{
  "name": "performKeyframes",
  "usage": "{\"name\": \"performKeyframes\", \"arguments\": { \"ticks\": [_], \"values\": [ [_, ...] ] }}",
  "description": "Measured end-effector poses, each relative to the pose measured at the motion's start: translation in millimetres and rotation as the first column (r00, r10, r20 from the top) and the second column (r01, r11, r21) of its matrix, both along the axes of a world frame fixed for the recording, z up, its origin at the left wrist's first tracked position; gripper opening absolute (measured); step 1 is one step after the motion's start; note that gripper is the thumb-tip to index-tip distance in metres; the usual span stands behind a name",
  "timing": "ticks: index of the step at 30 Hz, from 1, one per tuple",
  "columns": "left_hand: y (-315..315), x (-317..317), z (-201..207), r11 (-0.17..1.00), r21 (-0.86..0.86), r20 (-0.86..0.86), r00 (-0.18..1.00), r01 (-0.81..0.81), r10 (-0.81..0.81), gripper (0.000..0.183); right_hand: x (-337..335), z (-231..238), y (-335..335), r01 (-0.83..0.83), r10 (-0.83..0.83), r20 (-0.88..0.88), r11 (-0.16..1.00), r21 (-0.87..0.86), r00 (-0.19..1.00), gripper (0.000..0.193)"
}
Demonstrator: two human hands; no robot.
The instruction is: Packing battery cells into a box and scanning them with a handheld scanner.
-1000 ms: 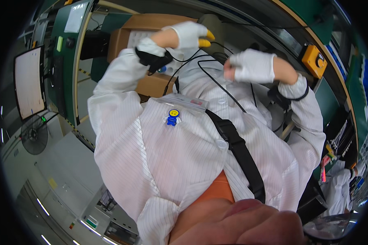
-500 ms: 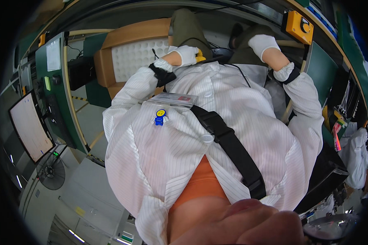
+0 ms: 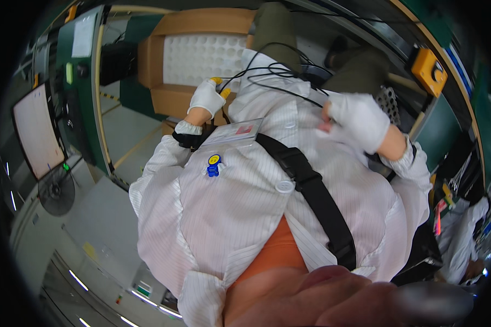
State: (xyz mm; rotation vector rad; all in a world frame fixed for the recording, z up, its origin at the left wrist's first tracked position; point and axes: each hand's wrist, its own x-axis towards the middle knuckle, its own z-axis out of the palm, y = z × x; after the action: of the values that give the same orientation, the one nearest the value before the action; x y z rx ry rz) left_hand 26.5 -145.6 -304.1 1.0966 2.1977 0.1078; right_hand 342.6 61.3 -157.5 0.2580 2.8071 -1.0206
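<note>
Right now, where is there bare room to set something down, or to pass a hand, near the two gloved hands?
Free: the white dimpled tray in the cardboard box, above the left hand. Crowded: black cables loop over the white coat between the left hand and the right hand; a black strap crosses below.

We see an evenly lit indoor scene, bright and without hard shadows. The white pinstriped smock (image 3: 240, 207) takes the light flatly, and the white-gloved right hand (image 3: 360, 120) is smeared by motion blur, its outline soft, while the white-gloved left hand (image 3: 206, 97) is sharper. The pale glowing rectangular screen (image 3: 35, 131) at left is washed out. Strip-light reflections streak the glossy grey floor (image 3: 65, 240) at lower left. A blurred, out-of-focus skin-toned shape fills the bottom edge. Straight lines bow toward the rim, and black vignetting closes every corner.
</note>
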Motion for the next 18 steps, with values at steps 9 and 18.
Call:
{"name": "performKeyframes", "arguments": {
  "ticks": [9, 18],
  "values": [
    [-17.6, -5.5, -15.5, 0.909, -0.236, 0.199, 0.932, 0.345, -0.302, 0.025, -8.4, 66.5, -15.1, -0.381, 0.223, -0.781, 0.924, -0.021, 0.583, 0.039],
    [-5.6, -14.5, 18.0, 0.751, -0.374, 0.317, 0.836, 0.544, -0.448, 0.029, 15.5, 64.5, -27.8, -0.209, 0.357, -0.903, 0.927, 0.310, 0.241, 0.029]
  ]
}}
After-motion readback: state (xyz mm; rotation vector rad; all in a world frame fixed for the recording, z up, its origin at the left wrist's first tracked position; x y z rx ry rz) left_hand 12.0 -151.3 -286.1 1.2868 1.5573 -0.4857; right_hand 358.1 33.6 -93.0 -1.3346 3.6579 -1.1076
